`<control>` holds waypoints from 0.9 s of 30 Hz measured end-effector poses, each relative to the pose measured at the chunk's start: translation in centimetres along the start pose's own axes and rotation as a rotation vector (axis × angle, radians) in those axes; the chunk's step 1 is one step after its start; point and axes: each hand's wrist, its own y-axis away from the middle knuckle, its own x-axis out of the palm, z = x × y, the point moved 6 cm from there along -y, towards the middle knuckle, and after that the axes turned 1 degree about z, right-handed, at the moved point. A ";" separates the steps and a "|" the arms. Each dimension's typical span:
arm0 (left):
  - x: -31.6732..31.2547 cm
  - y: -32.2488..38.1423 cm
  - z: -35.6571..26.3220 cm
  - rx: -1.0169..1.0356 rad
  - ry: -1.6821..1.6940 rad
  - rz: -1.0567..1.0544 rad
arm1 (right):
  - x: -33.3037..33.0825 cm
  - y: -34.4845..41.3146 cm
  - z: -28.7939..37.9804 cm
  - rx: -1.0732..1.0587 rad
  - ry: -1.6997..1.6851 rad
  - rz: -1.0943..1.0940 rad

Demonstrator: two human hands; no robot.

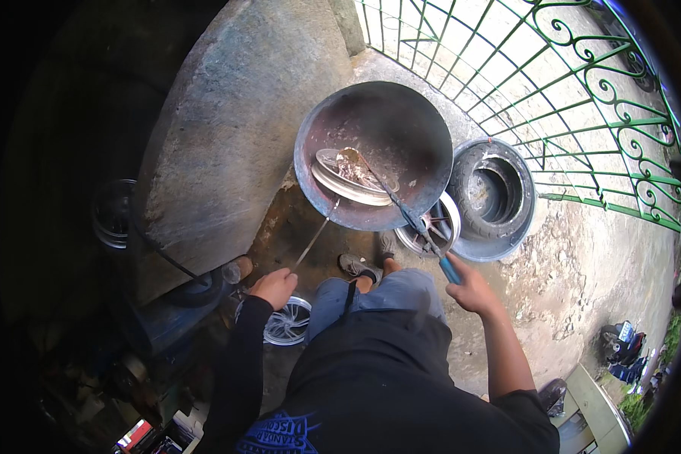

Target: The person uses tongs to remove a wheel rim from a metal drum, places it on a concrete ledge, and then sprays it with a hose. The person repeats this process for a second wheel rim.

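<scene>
A thin metal rod [314, 243] is in my left hand [276, 287], and its far end reaches the wheel rim inside a large round metal pan [414, 125]. My right hand [472, 288] grips the blue handle [449, 269] of a long-handled ladle [394, 198], which crosses the pan's near edge. The ladle's rusty round head [349, 154] lies over the pale alloy wheel rim [354, 190], with crumbly silvery matter about it. The rim sits tilted in the pan. What supports the pan is hidden.
Right of the pan, a tyre [468, 218] lies in a blue-grey basin [523, 227], beside a spoked wheel [455, 218]. A concrete slab [238, 113] rises on the left. Another alloy wheel [286, 323] is near my left leg. A green metal gate [573, 153] stands beyond.
</scene>
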 end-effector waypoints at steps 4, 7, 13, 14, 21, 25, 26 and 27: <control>2.3 -2.9 -4.3 -0.050 -0.117 0.007 | 1.4 -2.7 0.4 -0.046 0.267 -0.035; 3.9 -5.7 -6.0 0.010 -0.110 -0.024 | 1.8 -2.2 -0.8 -0.031 0.306 -0.017; 7.5 -11.2 -6.6 0.105 0.017 -0.082 | 1.7 -1.3 -5.1 0.013 0.334 -0.085; 8.0 -11.4 -6.7 0.132 0.050 -0.096 | 1.9 -2.4 -5.9 0.036 0.353 -0.107; 9.3 -7.6 -7.3 0.217 0.222 -0.050 | 7.3 -17.0 -9.4 0.186 0.453 -0.198; 8.4 -3.0 -8.4 0.260 0.170 0.001 | 9.9 -21.0 -8.3 0.257 -0.243 -0.079; 7.8 -1.7 -8.2 0.253 0.161 0.014 | 10.2 -21.0 -7.7 0.280 -0.600 -0.013; 7.2 -0.5 -7.9 0.248 0.153 0.021 | 9.6 -20.5 -7.2 0.282 -0.670 -0.015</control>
